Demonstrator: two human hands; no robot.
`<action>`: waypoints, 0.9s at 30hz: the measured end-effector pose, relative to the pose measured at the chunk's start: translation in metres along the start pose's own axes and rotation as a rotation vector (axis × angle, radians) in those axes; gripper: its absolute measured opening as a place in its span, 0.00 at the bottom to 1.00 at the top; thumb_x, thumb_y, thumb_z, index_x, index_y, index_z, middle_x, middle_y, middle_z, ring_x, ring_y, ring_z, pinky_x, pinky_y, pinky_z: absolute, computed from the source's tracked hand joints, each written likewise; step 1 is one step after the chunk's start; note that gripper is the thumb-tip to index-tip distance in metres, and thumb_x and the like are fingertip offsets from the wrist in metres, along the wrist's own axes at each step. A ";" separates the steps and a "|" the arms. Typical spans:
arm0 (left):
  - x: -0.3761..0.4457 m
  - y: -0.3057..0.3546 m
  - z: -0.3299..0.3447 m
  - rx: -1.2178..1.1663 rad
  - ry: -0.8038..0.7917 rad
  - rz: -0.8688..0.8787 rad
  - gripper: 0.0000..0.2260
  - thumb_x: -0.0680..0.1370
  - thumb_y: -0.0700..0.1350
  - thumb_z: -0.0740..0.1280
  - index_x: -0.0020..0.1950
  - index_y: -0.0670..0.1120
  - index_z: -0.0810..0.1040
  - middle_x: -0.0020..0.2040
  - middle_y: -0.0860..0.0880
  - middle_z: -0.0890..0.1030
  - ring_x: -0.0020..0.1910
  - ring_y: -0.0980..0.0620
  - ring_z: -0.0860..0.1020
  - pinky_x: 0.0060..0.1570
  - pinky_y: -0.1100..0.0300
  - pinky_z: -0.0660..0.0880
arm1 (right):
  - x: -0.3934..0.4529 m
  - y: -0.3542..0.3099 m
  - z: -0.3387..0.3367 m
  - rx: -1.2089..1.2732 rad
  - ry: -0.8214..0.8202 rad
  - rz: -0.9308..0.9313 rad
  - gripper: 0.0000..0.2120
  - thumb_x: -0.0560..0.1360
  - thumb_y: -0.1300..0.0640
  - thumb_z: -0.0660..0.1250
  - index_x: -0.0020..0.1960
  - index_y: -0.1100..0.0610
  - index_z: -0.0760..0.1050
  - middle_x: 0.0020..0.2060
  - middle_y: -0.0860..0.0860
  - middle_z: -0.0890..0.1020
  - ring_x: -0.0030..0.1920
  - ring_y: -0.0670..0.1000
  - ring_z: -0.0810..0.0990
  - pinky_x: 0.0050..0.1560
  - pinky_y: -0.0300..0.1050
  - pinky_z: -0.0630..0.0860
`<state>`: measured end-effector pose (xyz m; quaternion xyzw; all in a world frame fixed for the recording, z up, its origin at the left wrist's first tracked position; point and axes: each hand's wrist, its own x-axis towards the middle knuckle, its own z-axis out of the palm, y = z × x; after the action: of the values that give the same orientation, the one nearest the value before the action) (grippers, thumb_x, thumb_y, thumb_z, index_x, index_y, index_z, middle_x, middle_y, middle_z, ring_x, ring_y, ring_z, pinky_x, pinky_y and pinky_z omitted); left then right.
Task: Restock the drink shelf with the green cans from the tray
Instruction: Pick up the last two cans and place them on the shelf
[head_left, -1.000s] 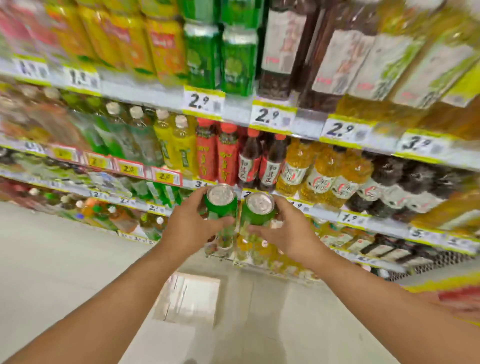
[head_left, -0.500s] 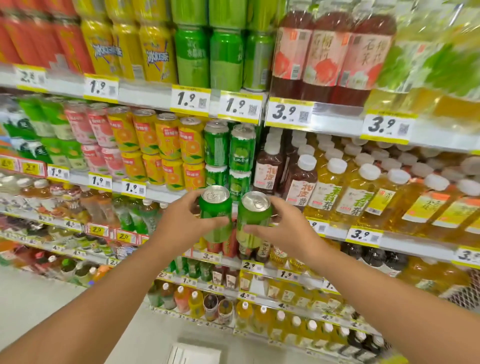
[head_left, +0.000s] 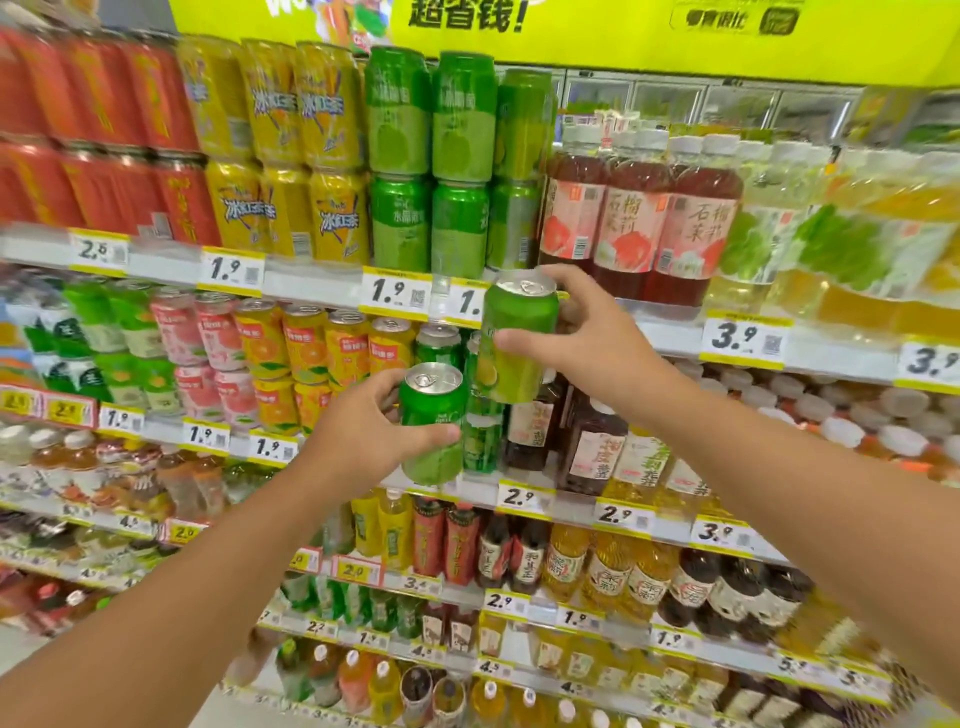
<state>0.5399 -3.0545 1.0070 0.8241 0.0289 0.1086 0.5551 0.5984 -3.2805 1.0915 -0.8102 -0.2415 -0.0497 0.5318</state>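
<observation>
My left hand (head_left: 363, 431) grips a green can (head_left: 434, 423) upright in front of the second shelf. My right hand (head_left: 582, 332) holds another green can (head_left: 517, 338) higher up, tilted slightly, level with the top shelf's price rail (head_left: 311, 283). Matching green cans (head_left: 431, 171) stand stacked two high on that top shelf, just above the raised can. A few smaller green cans (head_left: 439, 345) sit behind my hands on the second shelf. The tray is out of view.
Yellow cans (head_left: 291, 156) and red cans (head_left: 98, 145) stand left of the green stack; large red tea bottles (head_left: 634, 223) stand right of it. Orange and pink cans fill the second shelf on the left. Lower shelves hold bottled drinks. A yellow-green banner (head_left: 571, 31) spans the top.
Both hands have risen with their cans, and the view has tilted up the shelves. The right-hand can has gone higher than the left and the two have drawn apart.
</observation>
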 end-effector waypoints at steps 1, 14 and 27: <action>0.000 0.001 -0.003 -0.005 -0.002 0.004 0.30 0.65 0.50 0.82 0.64 0.57 0.75 0.55 0.63 0.78 0.49 0.73 0.73 0.47 0.74 0.70 | 0.011 -0.014 -0.005 -0.009 0.020 -0.018 0.29 0.65 0.44 0.81 0.62 0.43 0.74 0.52 0.45 0.86 0.50 0.45 0.85 0.53 0.47 0.82; 0.003 0.009 -0.020 -0.046 -0.025 0.056 0.28 0.67 0.46 0.81 0.63 0.56 0.75 0.50 0.67 0.77 0.42 0.80 0.74 0.38 0.81 0.71 | 0.118 -0.096 -0.013 -0.363 0.212 0.080 0.41 0.67 0.44 0.80 0.72 0.59 0.67 0.57 0.53 0.77 0.54 0.54 0.80 0.51 0.50 0.81; 0.000 0.017 -0.026 -0.044 -0.060 0.087 0.26 0.69 0.45 0.80 0.60 0.58 0.73 0.48 0.69 0.75 0.38 0.83 0.72 0.35 0.83 0.68 | 0.127 -0.073 0.011 -0.426 0.356 0.185 0.21 0.73 0.50 0.76 0.50 0.59 0.67 0.35 0.48 0.70 0.32 0.44 0.68 0.26 0.38 0.63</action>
<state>0.5329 -3.0379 1.0320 0.8150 -0.0260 0.1085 0.5686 0.6751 -3.2044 1.1903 -0.9006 -0.0538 -0.1921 0.3862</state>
